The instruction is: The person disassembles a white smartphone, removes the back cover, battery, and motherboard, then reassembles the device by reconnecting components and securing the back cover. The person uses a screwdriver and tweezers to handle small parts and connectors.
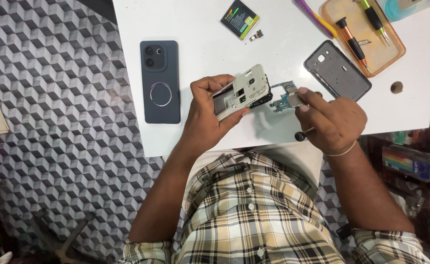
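I see my left hand (206, 115) gripping the white phone frame (241, 92), while my right hand (333, 122) pinches the circuit board (285, 98) just beside it.

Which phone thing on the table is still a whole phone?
The dark blue phone lying camera-side up left of the hands. The grey back cover is an empty shell, and the white frame in the left hand is opened up.

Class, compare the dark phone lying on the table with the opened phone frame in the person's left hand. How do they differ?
The dark phone lies flat, whole and untouched on the white table; the phone frame is held tilted in the left hand, stripped and pale, with its insides showing. Both are rectangular phone bodies.
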